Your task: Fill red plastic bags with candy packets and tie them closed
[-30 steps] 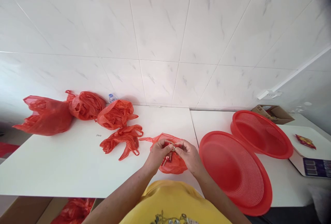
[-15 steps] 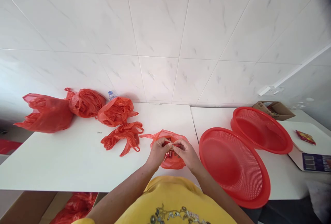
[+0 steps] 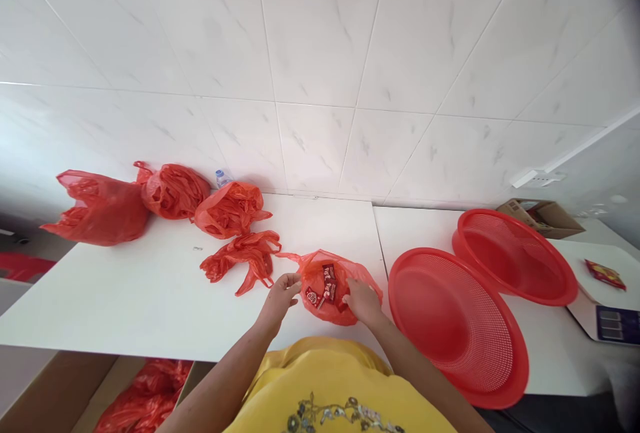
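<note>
A thin red plastic bag [image 3: 327, 315] lies spread on the white table in front of me, its mouth facing up. Inside it are several small dark-red printed packets [image 3: 329, 283]. My left hand [image 3: 280, 297] is at the bag's left rim, with thumb and fingers apart and nothing visible between them. At the right side of the bag, my right hand [image 3: 363, 299] reaches over the rim toward the packets. Its thumb and forefinger are apart; the other fingertips are partly hidden.
Two red plastic baskets [image 3: 453, 313] stand to the right, beside a scale [image 3: 587, 253] bearing a red-yellow packet [image 3: 606, 274] and a cardboard box [image 3: 555, 219]. Crumpled red bags [image 3: 243, 256] and a capped bottle [image 3: 221, 178] are left. Below the table edge, another carton [image 3: 60, 386] holds red bags.
My hands were pinched together over the bag, fingers at a small knot-like bit. Now they have parted left and right, and the bag's mouth is wider with its packets in sight.
</note>
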`<move>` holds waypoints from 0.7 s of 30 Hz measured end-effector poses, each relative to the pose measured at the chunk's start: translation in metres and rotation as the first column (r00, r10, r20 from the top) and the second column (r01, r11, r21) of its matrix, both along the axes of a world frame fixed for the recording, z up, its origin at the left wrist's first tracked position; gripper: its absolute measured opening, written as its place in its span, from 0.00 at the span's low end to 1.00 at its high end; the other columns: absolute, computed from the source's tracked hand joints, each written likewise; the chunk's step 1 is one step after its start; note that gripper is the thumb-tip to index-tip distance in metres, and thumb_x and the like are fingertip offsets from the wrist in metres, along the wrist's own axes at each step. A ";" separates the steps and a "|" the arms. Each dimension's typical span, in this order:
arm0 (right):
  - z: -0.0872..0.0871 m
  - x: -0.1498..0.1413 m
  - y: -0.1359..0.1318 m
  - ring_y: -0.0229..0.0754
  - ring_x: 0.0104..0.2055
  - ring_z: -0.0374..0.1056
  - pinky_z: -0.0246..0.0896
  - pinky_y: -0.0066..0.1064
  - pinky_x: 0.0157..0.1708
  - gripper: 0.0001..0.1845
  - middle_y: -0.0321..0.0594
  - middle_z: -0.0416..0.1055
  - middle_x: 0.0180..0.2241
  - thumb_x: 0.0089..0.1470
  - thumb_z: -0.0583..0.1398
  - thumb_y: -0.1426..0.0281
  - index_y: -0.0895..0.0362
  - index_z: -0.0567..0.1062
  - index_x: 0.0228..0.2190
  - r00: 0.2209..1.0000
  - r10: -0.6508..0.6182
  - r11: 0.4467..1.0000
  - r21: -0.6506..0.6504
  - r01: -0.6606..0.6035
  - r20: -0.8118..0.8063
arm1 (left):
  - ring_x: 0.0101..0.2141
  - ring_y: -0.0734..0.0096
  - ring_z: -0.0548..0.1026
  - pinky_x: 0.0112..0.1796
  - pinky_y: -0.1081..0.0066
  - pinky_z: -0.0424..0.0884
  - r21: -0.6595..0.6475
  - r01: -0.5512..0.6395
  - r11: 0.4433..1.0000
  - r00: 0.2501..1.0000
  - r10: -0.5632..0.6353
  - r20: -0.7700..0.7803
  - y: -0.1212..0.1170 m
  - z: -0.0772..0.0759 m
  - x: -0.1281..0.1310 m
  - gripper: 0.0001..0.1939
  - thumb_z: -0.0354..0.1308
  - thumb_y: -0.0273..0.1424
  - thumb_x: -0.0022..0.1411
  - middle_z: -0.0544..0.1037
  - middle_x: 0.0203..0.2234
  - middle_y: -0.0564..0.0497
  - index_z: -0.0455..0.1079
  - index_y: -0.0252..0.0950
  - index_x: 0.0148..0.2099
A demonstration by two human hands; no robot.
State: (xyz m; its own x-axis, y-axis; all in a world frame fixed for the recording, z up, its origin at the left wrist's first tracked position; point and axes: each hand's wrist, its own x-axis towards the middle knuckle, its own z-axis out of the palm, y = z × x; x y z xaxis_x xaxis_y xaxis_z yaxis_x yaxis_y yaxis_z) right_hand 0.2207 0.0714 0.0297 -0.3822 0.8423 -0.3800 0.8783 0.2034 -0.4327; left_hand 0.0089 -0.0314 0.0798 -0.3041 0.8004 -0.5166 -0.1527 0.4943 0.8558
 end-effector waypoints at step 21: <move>-0.038 -0.034 -0.005 0.47 0.38 0.69 0.58 0.34 0.37 0.06 0.46 0.75 0.35 0.51 0.57 0.74 0.59 0.74 0.33 0.967 -0.105 0.994 -0.028 0.101 -0.233 | 0.42 0.65 0.71 0.41 0.66 0.65 -0.084 0.113 0.990 0.984 -0.100 0.146 -0.010 -0.016 0.005 0.20 0.60 0.43 0.53 0.74 0.44 0.47 0.67 0.38 0.45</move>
State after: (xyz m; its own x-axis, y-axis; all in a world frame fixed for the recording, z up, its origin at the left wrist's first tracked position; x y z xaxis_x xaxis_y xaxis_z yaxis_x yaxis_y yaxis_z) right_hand 0.1865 0.0664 -0.0086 -0.3737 0.8764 -0.3037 0.7681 0.1089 -0.6310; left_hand 0.0141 -0.0417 0.0639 -0.1385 0.7718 -0.6206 -0.2114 0.5892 0.7799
